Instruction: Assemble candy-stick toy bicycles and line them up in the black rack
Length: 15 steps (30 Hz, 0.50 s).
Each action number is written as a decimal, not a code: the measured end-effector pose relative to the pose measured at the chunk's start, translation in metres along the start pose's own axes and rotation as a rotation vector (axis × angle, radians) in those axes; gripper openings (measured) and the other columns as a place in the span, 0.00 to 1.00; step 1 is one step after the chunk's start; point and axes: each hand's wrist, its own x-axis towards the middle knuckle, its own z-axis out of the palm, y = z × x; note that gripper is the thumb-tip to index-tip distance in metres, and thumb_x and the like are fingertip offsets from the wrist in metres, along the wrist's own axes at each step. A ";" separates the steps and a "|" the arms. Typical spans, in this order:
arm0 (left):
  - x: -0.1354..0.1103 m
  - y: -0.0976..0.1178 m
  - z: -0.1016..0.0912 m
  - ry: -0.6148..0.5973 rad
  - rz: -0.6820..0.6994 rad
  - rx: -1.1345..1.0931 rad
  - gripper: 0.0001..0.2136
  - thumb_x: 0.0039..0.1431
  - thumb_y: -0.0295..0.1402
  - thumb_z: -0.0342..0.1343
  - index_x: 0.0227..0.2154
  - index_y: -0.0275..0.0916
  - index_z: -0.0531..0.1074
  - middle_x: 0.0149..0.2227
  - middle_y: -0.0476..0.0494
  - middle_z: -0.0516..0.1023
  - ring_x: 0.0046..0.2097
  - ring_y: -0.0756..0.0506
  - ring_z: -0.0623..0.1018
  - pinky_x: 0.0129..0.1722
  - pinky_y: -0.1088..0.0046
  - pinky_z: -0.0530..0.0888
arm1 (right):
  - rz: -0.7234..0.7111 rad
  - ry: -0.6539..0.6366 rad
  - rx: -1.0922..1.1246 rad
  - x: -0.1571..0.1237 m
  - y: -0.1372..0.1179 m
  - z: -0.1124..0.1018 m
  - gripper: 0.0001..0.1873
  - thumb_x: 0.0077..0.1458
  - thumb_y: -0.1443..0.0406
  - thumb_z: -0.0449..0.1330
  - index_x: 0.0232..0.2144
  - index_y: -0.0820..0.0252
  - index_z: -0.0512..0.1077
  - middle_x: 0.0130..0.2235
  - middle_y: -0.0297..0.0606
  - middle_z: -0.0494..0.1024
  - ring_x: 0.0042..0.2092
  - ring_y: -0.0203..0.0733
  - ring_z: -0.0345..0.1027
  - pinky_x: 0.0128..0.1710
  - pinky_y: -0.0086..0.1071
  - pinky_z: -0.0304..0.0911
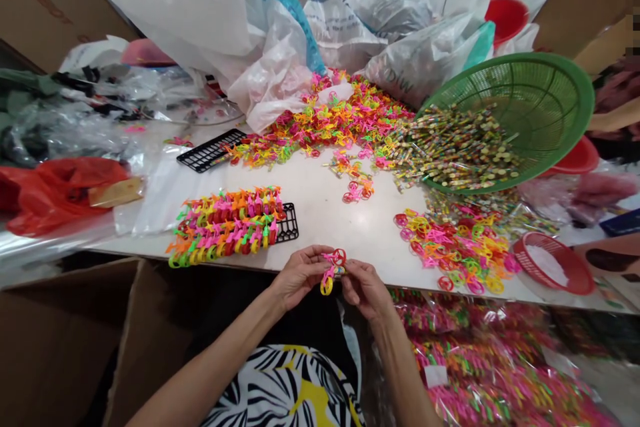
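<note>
Just off the table's front edge, both hands hold a small plastic toy bicycle (pixel 329 272) with a pink frame, a red wheel and a yellow wheel. My left hand (pixel 300 275) pinches the frame from the left. On the other side, my right hand (pixel 367 285) has its fingertips closed at the toy near the red wheel; a small patterned piece shows there, partly hidden. To the left, rows of similar toy bicycles (pixel 227 227) stand in a black plastic rack (pixel 289 221). At the right lies a loose pile of colourful bicycle pieces (pixel 457 247).
A green basket (pixel 545 113) lies tipped, spilling patterned thin sticks (pixel 455 147). Beside them spreads a big heap of bright pieces (pixel 335 113) below white bags (pixel 360 7). Another black rack (pixel 210 149) lies farther back. A red basket (pixel 553 263) sits at the right edge, a cardboard box (pixel 65 333) lower left.
</note>
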 end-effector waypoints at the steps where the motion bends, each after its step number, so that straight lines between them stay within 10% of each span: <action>1: 0.000 0.000 0.000 0.022 0.039 0.026 0.17 0.38 0.30 0.67 0.35 0.34 0.73 0.28 0.45 0.76 0.28 0.51 0.75 0.29 0.76 0.71 | -0.024 0.033 -0.024 -0.002 0.000 0.004 0.14 0.44 0.59 0.64 0.19 0.63 0.66 0.12 0.26 0.65 0.09 0.25 0.49 0.09 0.21 0.41; 7: 0.000 -0.002 0.003 0.187 0.291 0.201 0.12 0.40 0.28 0.64 0.31 0.36 0.73 0.26 0.51 0.74 0.28 0.53 0.72 0.29 0.81 0.68 | -0.142 0.222 -0.061 -0.003 0.006 0.020 0.17 0.43 0.57 0.64 0.16 0.65 0.66 0.13 0.29 0.67 0.10 0.24 0.52 0.10 0.20 0.43; 15: -0.004 0.000 -0.001 0.139 0.356 0.366 0.12 0.43 0.33 0.62 0.32 0.36 0.73 0.27 0.48 0.75 0.29 0.50 0.73 0.29 0.76 0.70 | 0.009 0.148 0.045 0.000 0.011 0.021 0.17 0.39 0.57 0.66 0.18 0.64 0.66 0.13 0.26 0.65 0.09 0.23 0.48 0.09 0.20 0.40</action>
